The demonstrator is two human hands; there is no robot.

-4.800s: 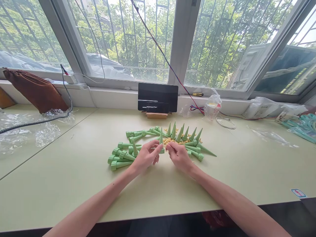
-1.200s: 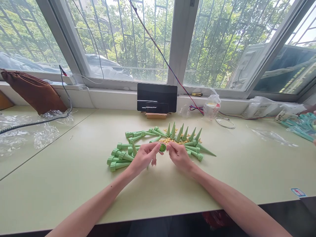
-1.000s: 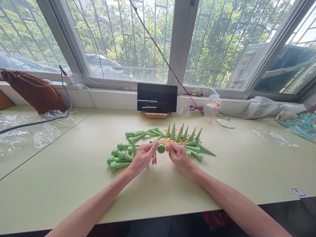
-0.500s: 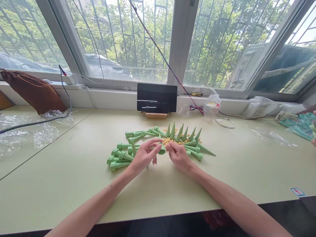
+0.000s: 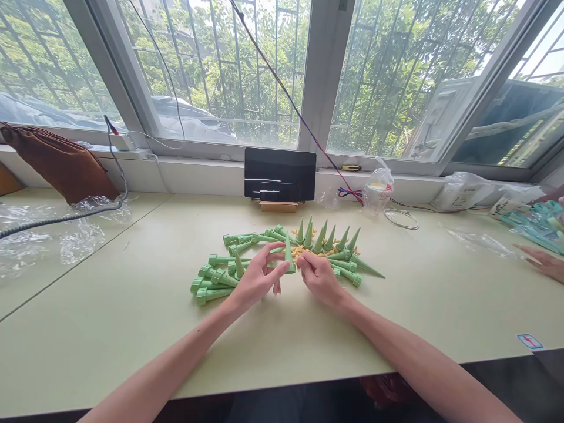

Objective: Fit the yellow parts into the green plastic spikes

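Observation:
My left hand [image 5: 256, 275] is closed on a green plastic plant-watering spike [image 5: 288, 254], held between thumb and fingers with its tip upward and its wide end low. Close to its right side is my right hand [image 5: 318, 275], fingers pinched together; whatever they hold is hidden. Behind both hands lies a pile of small yellow pieces [image 5: 299, 251]. Several green spikes stand on their wide ends [image 5: 326, 238] behind the right hand. More capped spikes [image 5: 215, 276] lie on the table to the left, and others [image 5: 348, 269] to the right.
A dark tablet [image 5: 280, 170] with a phone leans on a cardboard stand at the back. A bagged cup [image 5: 379, 189] and a cable coil are right of it. Clear plastic wrap and a brown bag [image 5: 59, 164] are left. Another person's hand [image 5: 544, 263] rests at the right edge.
The spike in my left hand has turned from its open end facing me to tip up. My right hand is almost unmoved. Another person's hand has come onto the table at the right.

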